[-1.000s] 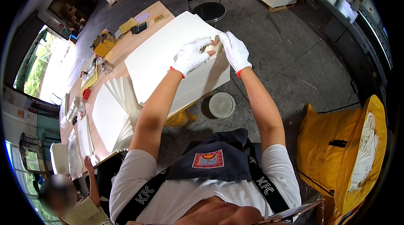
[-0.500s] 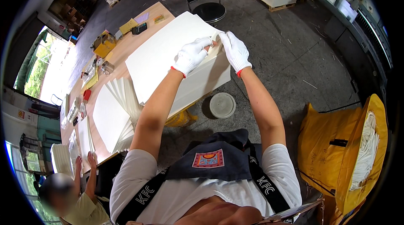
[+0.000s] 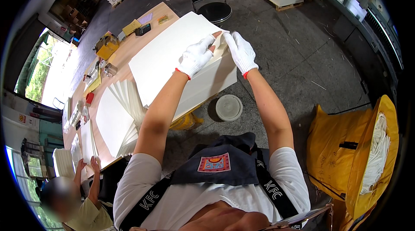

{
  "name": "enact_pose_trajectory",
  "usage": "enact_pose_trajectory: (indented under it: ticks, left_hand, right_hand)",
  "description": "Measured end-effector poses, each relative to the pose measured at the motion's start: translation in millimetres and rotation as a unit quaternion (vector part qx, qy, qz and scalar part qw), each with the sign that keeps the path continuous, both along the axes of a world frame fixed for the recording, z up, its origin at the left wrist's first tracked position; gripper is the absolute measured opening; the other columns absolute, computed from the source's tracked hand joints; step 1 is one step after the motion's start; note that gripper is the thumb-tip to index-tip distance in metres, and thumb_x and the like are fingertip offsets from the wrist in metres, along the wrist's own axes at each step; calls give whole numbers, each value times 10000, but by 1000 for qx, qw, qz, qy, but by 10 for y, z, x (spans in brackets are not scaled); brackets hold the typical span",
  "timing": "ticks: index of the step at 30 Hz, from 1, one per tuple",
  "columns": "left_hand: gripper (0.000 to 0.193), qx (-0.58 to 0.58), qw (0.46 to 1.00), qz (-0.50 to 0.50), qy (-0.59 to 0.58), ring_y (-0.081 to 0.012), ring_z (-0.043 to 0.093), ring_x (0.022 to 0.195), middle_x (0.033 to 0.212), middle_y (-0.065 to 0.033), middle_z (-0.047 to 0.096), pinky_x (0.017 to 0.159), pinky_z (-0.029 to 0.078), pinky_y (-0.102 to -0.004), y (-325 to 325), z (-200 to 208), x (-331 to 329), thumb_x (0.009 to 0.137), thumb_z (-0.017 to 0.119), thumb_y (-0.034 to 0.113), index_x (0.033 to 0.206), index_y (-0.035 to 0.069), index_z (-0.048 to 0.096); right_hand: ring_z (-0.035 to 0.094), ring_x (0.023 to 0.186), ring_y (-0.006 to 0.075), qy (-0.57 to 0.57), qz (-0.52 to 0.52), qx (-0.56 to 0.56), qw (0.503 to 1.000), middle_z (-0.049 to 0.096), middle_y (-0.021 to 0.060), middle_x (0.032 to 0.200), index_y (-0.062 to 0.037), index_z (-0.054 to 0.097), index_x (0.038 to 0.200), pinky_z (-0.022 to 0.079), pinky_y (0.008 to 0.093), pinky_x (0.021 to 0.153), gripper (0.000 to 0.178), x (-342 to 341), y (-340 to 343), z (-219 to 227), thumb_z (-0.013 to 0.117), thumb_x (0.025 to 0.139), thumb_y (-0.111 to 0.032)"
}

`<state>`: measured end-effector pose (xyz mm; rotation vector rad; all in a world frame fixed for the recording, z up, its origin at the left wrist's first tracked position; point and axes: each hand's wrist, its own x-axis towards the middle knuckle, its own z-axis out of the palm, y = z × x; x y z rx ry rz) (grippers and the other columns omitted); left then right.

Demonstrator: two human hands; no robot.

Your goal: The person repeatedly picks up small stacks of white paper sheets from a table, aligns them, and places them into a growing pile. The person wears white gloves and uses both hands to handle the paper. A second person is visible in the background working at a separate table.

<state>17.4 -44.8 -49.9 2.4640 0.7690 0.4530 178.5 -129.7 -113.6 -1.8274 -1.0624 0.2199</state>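
Left hand (image 3: 194,56): near 12 o'clock from the view's middle, back upward over the paper stack; bare forefinger and thumb reach toward 1 o'clock and stand parted, the other fingers curled under. Whether a sheet edge sits between them cannot be told.
Right hand (image 3: 241,51): at 1 o'clock, back outward, fingers together and slanting toward 11 at the stack's right-hand corner; its grip is partly hidden, so how firmly it closes on paper cannot be told.
Forearms: bare, converging upward from 7 and 5 o'clock.
Gloves: white knit, snug, with red cuffs.
Paper stack (image 3: 166,51): at 11 o'clock on the table (image 3: 121,62); thick, smooth, matte white sheets, flat-topped and straight-sided, bent up between the hands.
Fanned sheets (image 3: 114,121): near 9 o'clock, white, edges splayed.
Bucket (image 3: 228,108): just beside centre toward 4, round, grey-topped.
Sack (image 3: 330,149): near 4 o'clock, creased yellow material, white strips bunched at its mouth.
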Motion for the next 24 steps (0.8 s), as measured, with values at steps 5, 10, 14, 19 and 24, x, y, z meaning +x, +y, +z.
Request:
enact_pose_trajectory:
  ticks: [5,10,14,19,24]
  left_hand:
    - [299,91,992,-82,-17,-298,686,1030,1135,-131,701,926,526,-375,182,-199,-28,971,597,228,1258,214,678]
    - [331,70,996,-58,12,-321,681,1045,1217,-115,684,923,539,-378,84,-117,-37,903,690,300,1229,239,681]
    - [361,59,997,-54,15,-317,682,1044,1226,-108,685,931,538,-374,89,-109,-20,885,720,306,1237,233,679]
    - [417,129,986,-99,-31,-320,665,1112,1286,-116,664,951,536,-385,132,-201,-45,877,690,228,1293,223,658]
    - [450,215,967,-125,-55,-304,638,1149,1344,-74,630,976,536,-401,-77,-91,-91,804,659,145,1249,204,677]
  right_hand:
    - [653,904,469,-5,-11,21,1000,679,270,910,-86,574,984,481,542,771,512,20,44,-105,406,1022,-567]
    - [653,904,470,6,-10,23,1000,679,269,917,-84,573,989,479,544,774,504,1,36,-85,402,1028,-556]
    - [652,906,473,19,-12,9,1000,677,263,914,-84,577,997,478,545,779,500,9,29,-78,405,1028,-553]
    - [650,954,462,21,1,0,1000,682,258,962,-86,590,1008,472,539,811,528,-1,-28,-16,400,1019,-579]
    - [655,990,448,77,-42,-15,996,705,239,985,-85,630,1072,478,515,856,602,174,-231,58,422,982,-643]
